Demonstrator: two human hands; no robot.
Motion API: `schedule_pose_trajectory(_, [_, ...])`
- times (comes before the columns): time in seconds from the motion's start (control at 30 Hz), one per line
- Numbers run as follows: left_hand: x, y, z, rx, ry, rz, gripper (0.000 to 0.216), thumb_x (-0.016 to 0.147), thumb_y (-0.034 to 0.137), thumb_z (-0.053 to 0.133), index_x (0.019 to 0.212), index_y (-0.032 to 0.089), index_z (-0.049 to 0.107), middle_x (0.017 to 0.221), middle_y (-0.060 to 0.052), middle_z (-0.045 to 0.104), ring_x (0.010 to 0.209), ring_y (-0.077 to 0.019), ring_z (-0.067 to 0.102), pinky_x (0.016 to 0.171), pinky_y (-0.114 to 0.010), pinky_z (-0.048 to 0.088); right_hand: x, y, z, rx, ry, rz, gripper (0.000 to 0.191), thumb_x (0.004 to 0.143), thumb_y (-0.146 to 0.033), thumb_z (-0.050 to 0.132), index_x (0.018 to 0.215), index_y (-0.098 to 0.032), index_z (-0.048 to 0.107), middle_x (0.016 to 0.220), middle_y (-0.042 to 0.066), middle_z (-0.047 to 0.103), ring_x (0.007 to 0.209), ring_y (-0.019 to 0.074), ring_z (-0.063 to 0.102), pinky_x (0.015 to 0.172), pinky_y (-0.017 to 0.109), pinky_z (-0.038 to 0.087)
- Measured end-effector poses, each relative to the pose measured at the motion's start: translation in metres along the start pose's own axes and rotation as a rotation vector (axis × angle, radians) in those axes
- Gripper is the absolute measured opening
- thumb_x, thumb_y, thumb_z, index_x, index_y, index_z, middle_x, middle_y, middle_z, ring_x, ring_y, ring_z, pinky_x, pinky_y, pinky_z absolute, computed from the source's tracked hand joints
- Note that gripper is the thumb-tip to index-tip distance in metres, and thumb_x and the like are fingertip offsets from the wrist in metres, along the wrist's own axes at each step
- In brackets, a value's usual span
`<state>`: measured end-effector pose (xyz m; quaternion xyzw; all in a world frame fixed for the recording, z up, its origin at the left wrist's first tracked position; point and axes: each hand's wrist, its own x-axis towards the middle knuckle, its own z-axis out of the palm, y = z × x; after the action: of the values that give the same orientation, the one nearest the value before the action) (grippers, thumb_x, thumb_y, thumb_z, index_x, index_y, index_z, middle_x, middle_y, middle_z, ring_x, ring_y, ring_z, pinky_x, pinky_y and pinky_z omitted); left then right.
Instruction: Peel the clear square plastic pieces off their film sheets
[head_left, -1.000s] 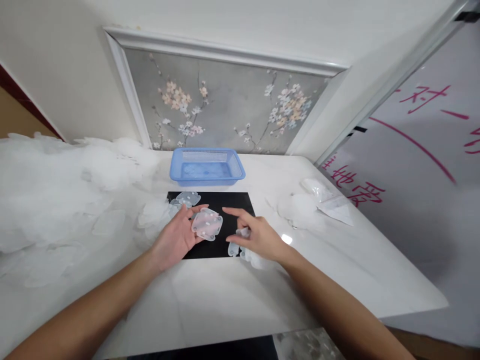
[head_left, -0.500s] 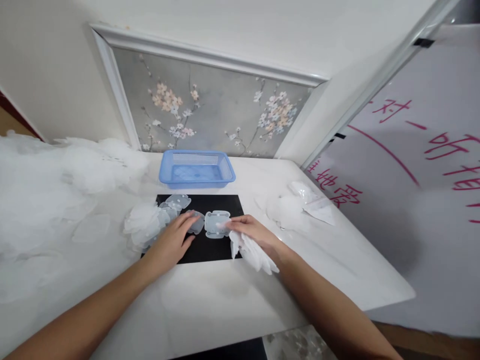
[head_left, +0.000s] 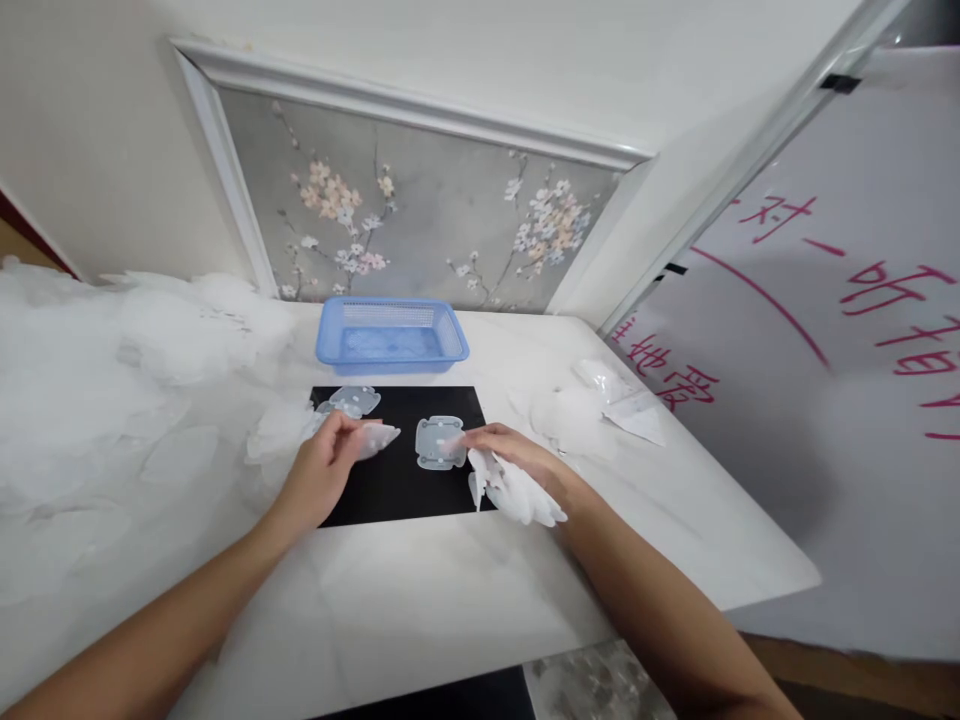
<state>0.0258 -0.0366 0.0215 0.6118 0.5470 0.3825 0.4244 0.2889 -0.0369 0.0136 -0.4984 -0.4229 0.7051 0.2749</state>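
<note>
My left hand (head_left: 319, 470) is closed, pinching a thin translucent plastic piece (head_left: 377, 438) that tilts up over the left part of a black mat (head_left: 409, 500). A bunch of similar white pieces (head_left: 519, 492) hangs under the palm of my right hand (head_left: 521, 450), held in its curled fingers. With its fingertips, the right hand touches the edge of a flat clear piece with scalloped edges (head_left: 441, 442), which shows small round marks and dark lines. More clear pieces (head_left: 355, 401) lie at the mat's upper left corner, partly behind my left hand.
A blue plastic basket (head_left: 392, 365) stands behind the mat. Large heaps of white translucent pieces (head_left: 67, 380) cover the table's left side. A smaller pile (head_left: 574, 420) and a clear bag (head_left: 600, 378) sit at the right. A whiteboard (head_left: 840, 480) with red writing rises beyond the right edge.
My left hand has lifted a clear piece off the mat and drawn it slightly left, tilting it. The right hand and the flat piece have shifted slightly right.
</note>
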Motion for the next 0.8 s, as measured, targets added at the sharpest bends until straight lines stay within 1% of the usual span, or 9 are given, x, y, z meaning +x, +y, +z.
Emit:
schedule_pose_trajectory(0.07, [0.002,-0.002,0.001,-0.230,0.012,-0.118,0.029,0.081,0.049,0.059,0.076,0.022,0.049,0.100,-0.005,0.074,0.093,-0.0227,0.065,0.077,-0.032,0.049,-0.001,-0.001,0.001,0.000,0.003,0.003,0.030,0.075,-0.034,0.064,0.092,-0.012,0.074,0.044,-0.004,0.052,0.038,0.0070,0.042,0.039,0.020,0.031])
schedule_pose_trajectory(0.1, [0.003,-0.003,0.001,-0.355,-0.005,-0.187,0.030,0.080,0.050,0.062,0.077,0.022,0.049,0.098,-0.006,0.074,0.092,-0.0232,0.066,0.076,-0.032,0.050,-0.002,-0.001,0.002,0.001,0.007,0.004,0.029,0.075,-0.034,0.064,0.091,-0.012,0.074,0.044,-0.004,0.052,0.037,0.0071,0.042,0.039,0.020,0.031])
schedule_pose_trajectory(0.17, [0.003,-0.003,0.002,-0.566,-0.061,-0.306,0.028,0.079,0.045,0.066,0.081,0.021,0.051,0.099,-0.008,0.074,0.093,-0.0245,0.068,0.078,-0.035,0.053,-0.002,-0.001,0.002,0.004,0.014,-0.001,0.027,0.074,-0.033,0.063,0.088,-0.012,0.074,0.043,-0.004,0.052,0.037,0.0071,0.041,0.039,0.020,0.031])
schedule_pose_trajectory(0.23, [0.003,0.000,0.003,-0.688,-0.123,-0.385,0.021,0.083,0.038,0.063,0.088,0.019,0.054,0.105,-0.010,0.073,0.096,-0.0251,0.069,0.082,-0.038,0.054,-0.002,-0.002,0.003,0.002,0.018,-0.011,0.025,0.074,-0.032,0.063,0.085,-0.013,0.074,0.043,-0.004,0.052,0.037,0.0072,0.041,0.039,0.020,0.032])
schedule_pose_trajectory(0.3, [0.002,0.004,0.004,-0.751,-0.170,-0.457,0.018,0.089,0.035,0.055,0.093,0.018,0.056,0.111,-0.013,0.071,0.098,-0.0253,0.068,0.084,-0.039,0.054,-0.001,-0.002,0.002,-0.002,0.017,-0.010,0.021,0.073,-0.033,0.064,0.079,-0.014,0.072,0.043,-0.004,0.052,0.037,0.0074,0.041,0.039,0.021,0.032])
schedule_pose_trajectory(0.37, [0.001,0.007,0.005,-0.806,-0.211,-0.506,0.024,0.093,0.036,0.047,0.098,0.016,0.057,0.115,-0.015,0.070,0.100,-0.0261,0.068,0.085,-0.042,0.055,0.000,-0.002,0.001,-0.003,0.018,0.004,0.019,0.072,-0.033,0.065,0.071,-0.015,0.069,0.044,-0.004,0.052,0.037,0.0076,0.042,0.039,0.021,0.031])
schedule_pose_trajectory(0.47, [0.002,0.006,0.007,-0.867,-0.262,-0.522,0.033,0.094,0.043,0.045,0.108,0.016,0.056,0.119,-0.017,0.067,0.103,-0.0286,0.067,0.089,-0.047,0.054,0.002,0.000,-0.001,-0.002,0.018,0.015,0.020,0.071,-0.034,0.067,0.063,-0.016,0.064,0.045,-0.004,0.051,0.038,0.0072,0.040,0.038,0.021,0.030])
schedule_pose_trajectory(0.67, [0.004,0.000,0.007,-0.878,-0.285,-0.531,0.038,0.094,0.044,0.044,0.115,0.014,0.054,0.120,-0.019,0.066,0.106,-0.0304,0.066,0.092,-0.049,0.051,0.007,0.006,-0.003,0.018,-0.012,-0.016,0.023,0.068,-0.036,0.070,0.061,-0.018,0.058,0.046,-0.005,0.050,0.039,0.0070,0.041,0.039,0.021,0.033])
schedule_pose_trajectory(0.8, [0.003,0.002,0.006,-0.877,-0.299,-0.530,0.040,0.094,0.045,0.043,0.114,0.014,0.055,0.119,-0.018,0.067,0.106,-0.0307,0.066,0.092,-0.049,0.051,0.008,0.006,-0.004,0.004,-0.037,-0.015,0.021,0.068,-0.036,0.071,0.068,-0.017,0.063,0.048,-0.006,0.051,0.040,0.0069,0.041,0.040,0.021,0.034])
